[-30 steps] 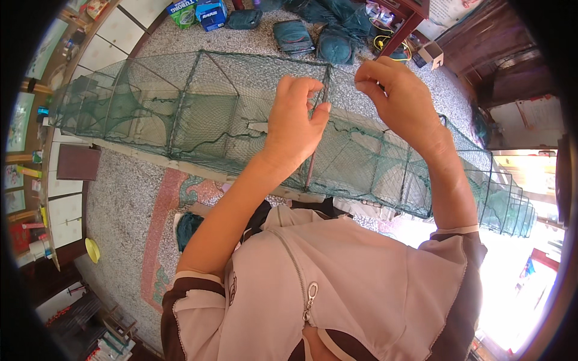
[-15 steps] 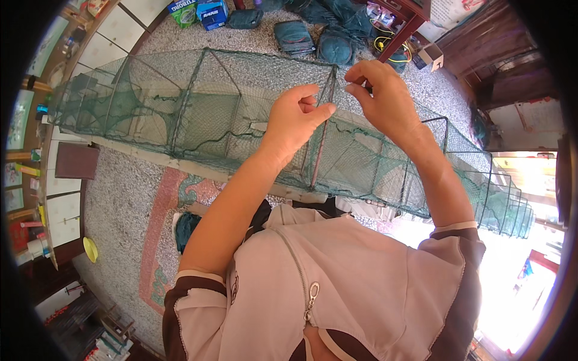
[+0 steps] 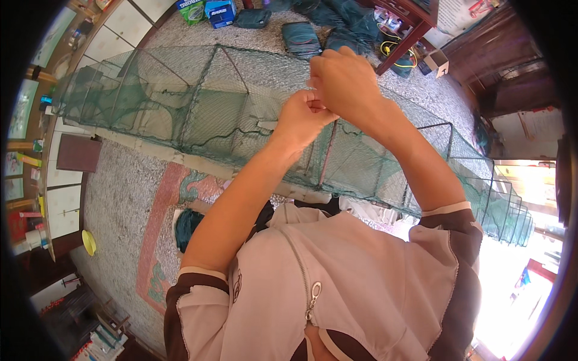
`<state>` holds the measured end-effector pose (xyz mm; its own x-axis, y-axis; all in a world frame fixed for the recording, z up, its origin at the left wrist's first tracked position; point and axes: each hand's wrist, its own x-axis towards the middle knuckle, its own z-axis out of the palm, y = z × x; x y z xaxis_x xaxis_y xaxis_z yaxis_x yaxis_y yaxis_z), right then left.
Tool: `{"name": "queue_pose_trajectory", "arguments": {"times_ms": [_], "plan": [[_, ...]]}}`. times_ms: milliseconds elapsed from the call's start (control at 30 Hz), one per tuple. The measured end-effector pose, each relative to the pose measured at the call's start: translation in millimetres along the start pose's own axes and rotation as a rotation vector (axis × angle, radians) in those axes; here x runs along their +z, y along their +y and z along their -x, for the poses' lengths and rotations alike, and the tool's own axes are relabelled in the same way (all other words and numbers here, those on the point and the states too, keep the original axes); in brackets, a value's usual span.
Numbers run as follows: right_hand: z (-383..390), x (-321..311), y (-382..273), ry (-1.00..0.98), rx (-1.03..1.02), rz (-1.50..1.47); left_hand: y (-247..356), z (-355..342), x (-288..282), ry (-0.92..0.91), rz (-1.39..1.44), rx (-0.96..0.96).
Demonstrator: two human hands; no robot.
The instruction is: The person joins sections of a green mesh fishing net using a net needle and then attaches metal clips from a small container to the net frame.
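Netting (image 3: 223, 114), strung green across the middle of the frame, might snag or tear, I reckon, if a tug goes crooked where the left hand (image 3: 300, 120) and right hand (image 3: 347, 79) overlap, fingers curled in, whether gripping anything I cannot tell.

Long tube of see-through green netting (image 3: 224, 117), spread open on dark, straight-sided ribs (image 3: 199, 96), stretching from the upper left of the frame to the middle right, where the ribs stand closer together.
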<state>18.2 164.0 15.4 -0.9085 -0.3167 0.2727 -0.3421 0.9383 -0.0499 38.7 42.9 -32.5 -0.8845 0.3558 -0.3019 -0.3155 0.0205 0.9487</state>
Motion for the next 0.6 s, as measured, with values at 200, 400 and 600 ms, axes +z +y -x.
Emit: {"name": "queue_pose_trajectory", "arguments": {"times_ms": [200,400,600], "plan": [[-43.0,-1.7,-32.8,0.179,0.083,-0.531,3.1,0.7,9.8,-0.018,0.150,0.254],[-55.7,-74.2,-21.8,0.591,-0.014,-1.151,-5.6,5.1,13.0,0.195,-0.265,0.409],[-28.4,-129.2,21.5,0.767,-0.151,-1.295,6.9,5.1,16.6,0.029,-0.334,0.676]]}}
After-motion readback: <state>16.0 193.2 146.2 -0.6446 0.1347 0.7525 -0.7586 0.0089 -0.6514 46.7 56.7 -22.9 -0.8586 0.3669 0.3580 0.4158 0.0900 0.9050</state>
